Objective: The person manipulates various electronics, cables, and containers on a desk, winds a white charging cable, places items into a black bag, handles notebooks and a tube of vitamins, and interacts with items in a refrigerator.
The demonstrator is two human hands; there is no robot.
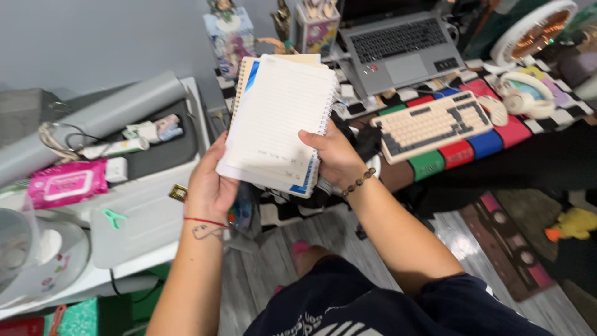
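Observation:
Both my hands hold up a small stack of spiral notebooks (277,118) in front of me. The top one shows a white lined page with a line of handwriting near its lower edge. My left hand (210,186) grips the stack's lower left corner; a red string is tied round that wrist. Across the lower right edge lies my right hand (333,155), thumb on the page, a bead bracelet on the wrist. A second, tan-covered notebook shows behind the top one.
A cream keyboard (432,123) lies on a checked desk beside white headphones (525,93), with an open laptop (401,46) behind. To the left, a white cabinet top (146,208) carries a pink wipes pack (65,182), tubes and a grey roll (93,121). A yellow toy (575,224) lies on the floor.

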